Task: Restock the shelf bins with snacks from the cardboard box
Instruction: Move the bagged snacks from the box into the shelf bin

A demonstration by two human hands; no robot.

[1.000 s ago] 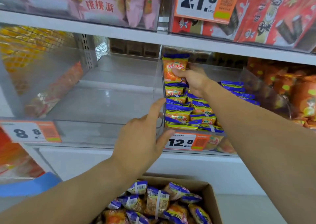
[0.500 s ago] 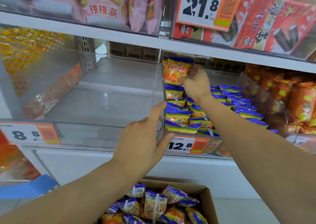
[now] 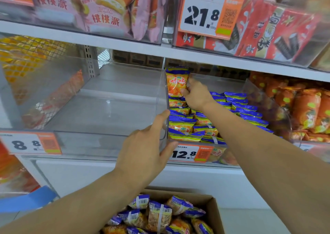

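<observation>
- Right hand pinches an upright orange-and-blue snack packet at the back-left of the clear plastic shelf bin.
- Left hand, fingers relaxed, touches that bin's front-left corner.
- Open brown cardboard box of matching packets sits below the bin.

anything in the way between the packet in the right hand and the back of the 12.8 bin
Nothing visible does. The right hand holds the orange packet upright at the bin's back left corner, above the packets already lying there; the bin is open on top.
</observation>
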